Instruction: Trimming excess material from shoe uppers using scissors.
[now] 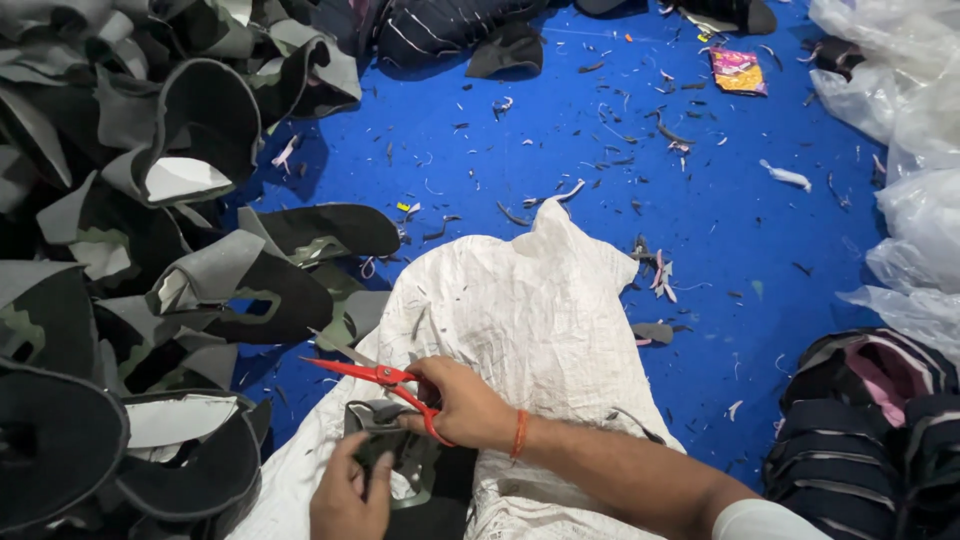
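Right grip (462, 405) clenching red-handled scissors (375, 374), left grip (348, 492) pinching a dark camouflage piece (400, 455) over the white sack (520, 310). Lying partly hidden under both hands, lower edge cut off. Spreading leftward, similar cut pieces (150, 280) on blue floor (620, 120).

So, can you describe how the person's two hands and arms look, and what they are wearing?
Both hands are bare, with no gloves. The right hand has an orange thread band around the wrist, a bare forearm, and a white sleeve at the upper arm. The left hand shows no ring or band; its arm is out of view.
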